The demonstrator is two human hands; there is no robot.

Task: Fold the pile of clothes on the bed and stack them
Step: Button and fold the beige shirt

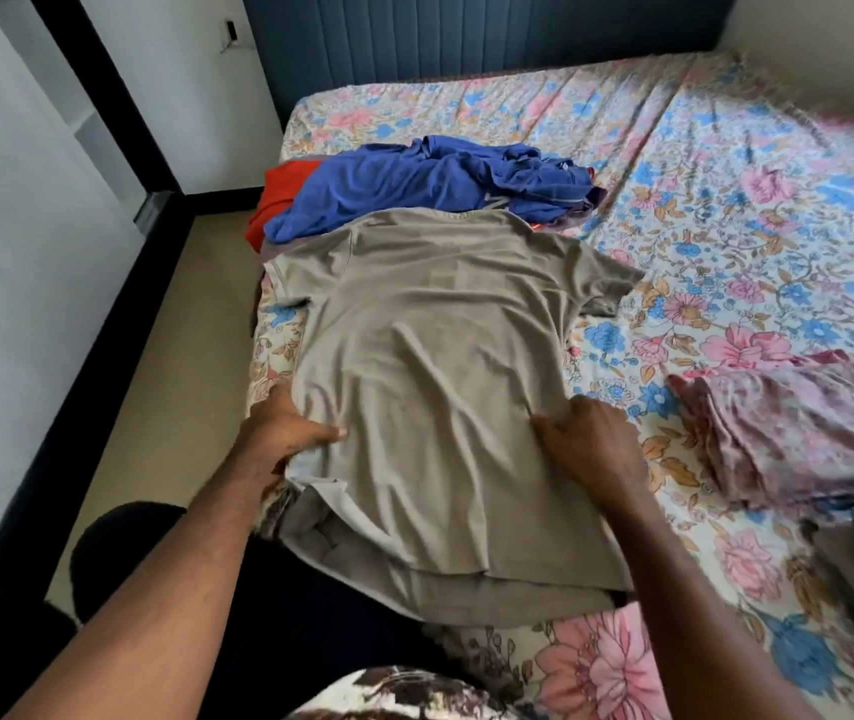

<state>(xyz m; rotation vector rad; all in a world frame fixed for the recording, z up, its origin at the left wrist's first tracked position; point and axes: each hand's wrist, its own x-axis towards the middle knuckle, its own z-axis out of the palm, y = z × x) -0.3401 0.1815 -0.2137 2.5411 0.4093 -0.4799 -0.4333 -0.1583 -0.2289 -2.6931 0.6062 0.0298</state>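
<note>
In the head view, a grey-brown T-shirt [430, 366] lies spread flat on the bed [726, 210], near its left edge, with the neck away from the person and the hem toward them. The hem end hangs a little over the near edge of the bed. Both short sleeves lie out to the sides.

The left hand [287, 428] pinches the left side of the T-shirt, with the thumb on top of the cloth and the fingers curled under its edge. The right hand [591, 439] grips the right side at about the same height, its fingers curled into a fold of the cloth.

Beyond the neck of the T-shirt lies the pile of unfolded clothes: a crumpled blue garment [414, 184] on top and a red garment [279, 200] under it at the left. The T-shirt's collar touches this pile. A small pale mark shows on the blue garment, but it is too blurred to read.

At the right, apart from the T-shirt, a folded pink patterned cloth [799, 428] rests on the flowered sheet. No writing or brand can be read anywhere.
</note>
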